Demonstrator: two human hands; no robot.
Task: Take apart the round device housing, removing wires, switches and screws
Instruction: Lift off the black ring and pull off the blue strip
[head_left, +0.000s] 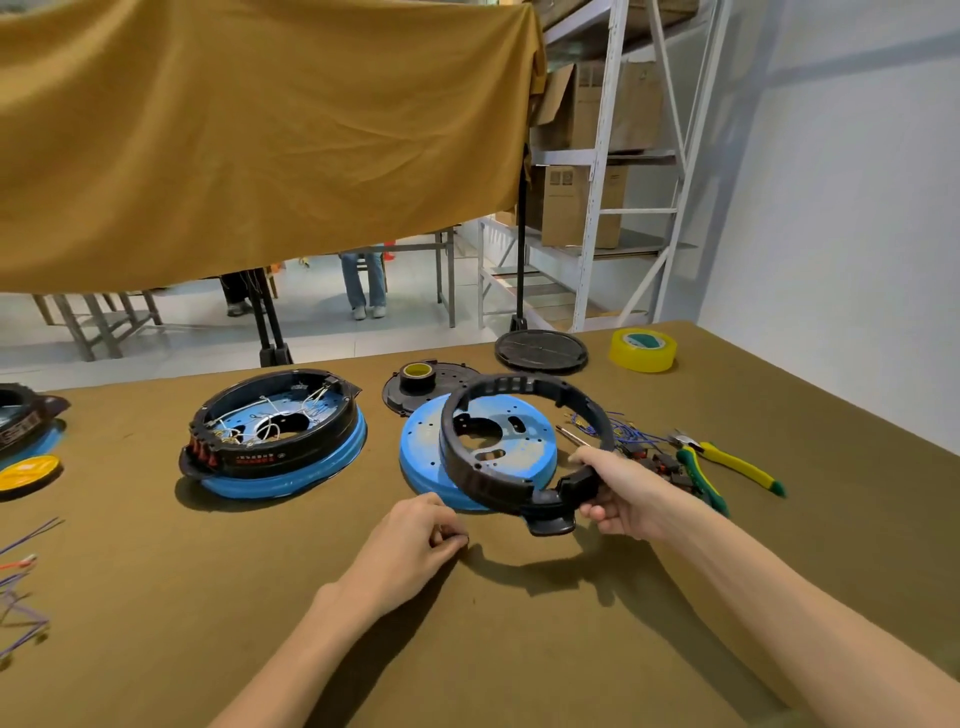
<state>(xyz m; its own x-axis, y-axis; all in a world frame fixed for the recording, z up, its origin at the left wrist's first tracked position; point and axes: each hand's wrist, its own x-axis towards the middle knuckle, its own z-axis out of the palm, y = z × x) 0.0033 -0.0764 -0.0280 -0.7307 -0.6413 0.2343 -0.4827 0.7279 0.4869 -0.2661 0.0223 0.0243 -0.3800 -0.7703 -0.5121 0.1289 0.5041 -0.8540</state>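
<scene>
Two bare arms reach over the brown table, with lots of free cloth near the front edge. Left hand rests there, fingers curled together, maybe pinching something tiny; I cannot tell. Right hand grips the black ring, lifted and tilted above the blue round plate.

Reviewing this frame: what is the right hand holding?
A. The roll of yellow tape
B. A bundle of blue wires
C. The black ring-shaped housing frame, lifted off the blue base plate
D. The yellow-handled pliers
C: the right hand grips the black ring frame near its handle tab, tilted up above the blue base plate; the pliers lie on the table.
</scene>
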